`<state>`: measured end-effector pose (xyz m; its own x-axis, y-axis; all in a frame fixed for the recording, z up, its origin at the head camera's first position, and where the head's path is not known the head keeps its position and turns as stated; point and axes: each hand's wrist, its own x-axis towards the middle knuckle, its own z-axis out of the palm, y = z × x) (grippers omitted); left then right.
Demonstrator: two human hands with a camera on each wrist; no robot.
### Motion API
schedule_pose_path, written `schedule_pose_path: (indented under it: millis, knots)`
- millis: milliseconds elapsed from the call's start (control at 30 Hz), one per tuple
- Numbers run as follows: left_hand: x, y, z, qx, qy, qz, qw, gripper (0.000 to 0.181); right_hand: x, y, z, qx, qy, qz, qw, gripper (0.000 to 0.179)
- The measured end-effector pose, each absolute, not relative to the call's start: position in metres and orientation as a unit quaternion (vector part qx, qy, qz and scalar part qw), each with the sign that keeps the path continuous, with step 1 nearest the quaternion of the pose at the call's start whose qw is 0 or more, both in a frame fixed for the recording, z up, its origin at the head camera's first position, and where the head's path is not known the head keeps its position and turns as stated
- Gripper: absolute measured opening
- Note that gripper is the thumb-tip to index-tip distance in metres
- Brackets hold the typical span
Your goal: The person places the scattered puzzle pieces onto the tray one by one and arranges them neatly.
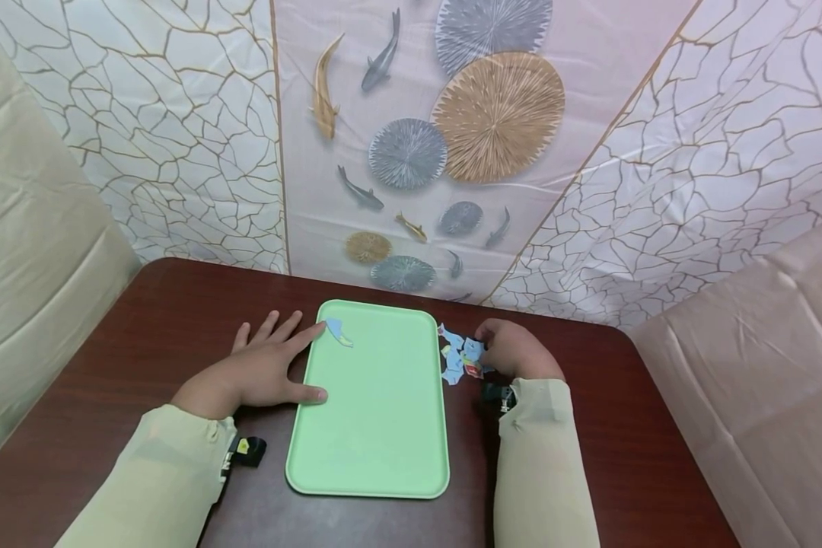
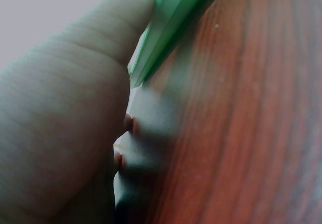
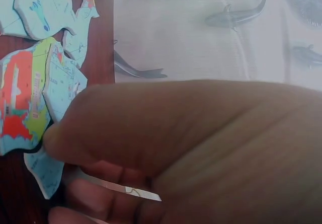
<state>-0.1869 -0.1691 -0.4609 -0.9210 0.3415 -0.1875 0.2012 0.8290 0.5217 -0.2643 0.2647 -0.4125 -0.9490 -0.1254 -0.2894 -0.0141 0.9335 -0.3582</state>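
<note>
A light green tray (image 1: 377,411) stands upright-oriented on the table, with a small blue puzzle piece (image 1: 335,329) near its top left corner. My left hand (image 1: 256,373) lies spread at the tray's left side, index fingertip at the piece and thumb over the rim. Beyond the right rim, several map puzzle pieces (image 1: 454,361) lie bunched together. My right hand (image 1: 517,350) is bent over them with curled fingers. In the right wrist view its thumb meets the edge of a red and yellow piece (image 3: 25,93); I cannot tell whether it pinches one.
A dark reddish-brown table (image 1: 616,441) carries everything. Behind its far edge hangs a patterned cloth (image 1: 397,213) with fish and round motifs. Padded beige panels (image 1: 767,365) flank both sides. Each sleeved wrist bears a small black camera (image 1: 249,451).
</note>
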Motion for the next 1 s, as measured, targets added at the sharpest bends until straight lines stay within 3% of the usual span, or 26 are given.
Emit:
schedule_pose_path:
  millis: [1000]
  knots:
    - [-0.188,-0.169,-0.461,0.144,0.945,0.258,0.141,0.12,-0.267,0.263,-0.419,-0.027,0.973,-0.176,0.146,0.037]
